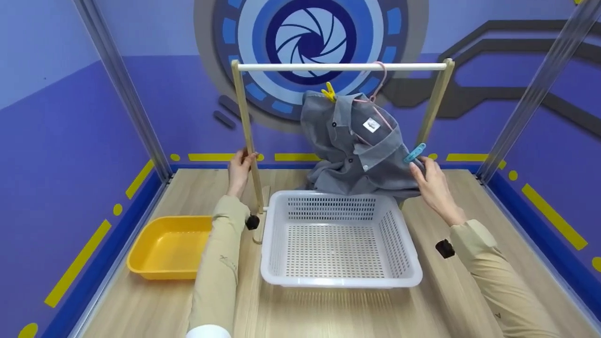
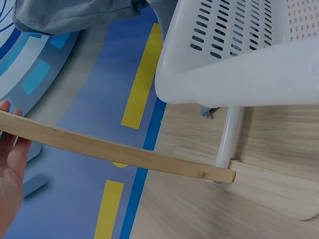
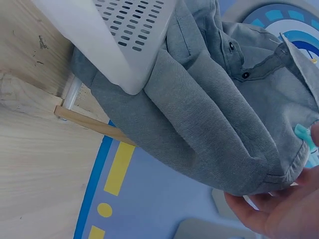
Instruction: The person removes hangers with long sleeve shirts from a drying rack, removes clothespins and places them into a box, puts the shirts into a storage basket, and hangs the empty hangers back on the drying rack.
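A grey button-up shirt hangs tilted on a pink hanger, hooked over the white bar of a wooden clothes rack. A yellow clothespin sits at one shoulder, and a blue clothespin is at the other. My right hand pinches the shirt just below the blue clothespin, thumb in front and fingers behind; the right wrist view shows these fingers under the cloth. With my left hand I grip the rack's left wooden post. The lower shirt is partly hidden behind the basket.
A white perforated basket stands in front of the shirt, between the rack's posts. To its left is a yellow tray, partly covered by my left sleeve. Patterned blue walls and metal corner posts enclose the wooden table.
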A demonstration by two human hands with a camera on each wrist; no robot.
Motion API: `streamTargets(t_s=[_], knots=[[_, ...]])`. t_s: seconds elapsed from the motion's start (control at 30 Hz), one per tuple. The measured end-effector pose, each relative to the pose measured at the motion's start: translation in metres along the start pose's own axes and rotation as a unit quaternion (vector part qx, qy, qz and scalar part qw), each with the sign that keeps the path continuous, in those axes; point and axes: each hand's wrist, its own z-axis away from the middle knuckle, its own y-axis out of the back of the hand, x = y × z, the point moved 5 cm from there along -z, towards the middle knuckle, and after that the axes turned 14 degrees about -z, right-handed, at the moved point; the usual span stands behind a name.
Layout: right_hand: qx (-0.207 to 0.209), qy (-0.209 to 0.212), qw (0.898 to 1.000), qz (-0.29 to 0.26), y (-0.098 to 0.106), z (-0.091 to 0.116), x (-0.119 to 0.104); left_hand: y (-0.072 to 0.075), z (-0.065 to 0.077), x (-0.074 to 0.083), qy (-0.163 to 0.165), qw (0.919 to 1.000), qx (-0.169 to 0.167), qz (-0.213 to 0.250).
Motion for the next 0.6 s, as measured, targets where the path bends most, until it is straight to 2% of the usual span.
streamTargets(t_s=[0.2, 0.6], knots=[[0.002, 0.027, 1.000, 0.015, -0.0005, 0.0015, 0.0000, -0.0005, 0.0004, -0.0013, 0.006, 0.9998, -0.007, 0.017], [-0.004, 0.056, 0.998, 0.038, 0.0019, 0.0048, -0.0015, 0.0003, 0.0008, -0.0015, 0.008, 1.0000, 0.001, -0.002]])
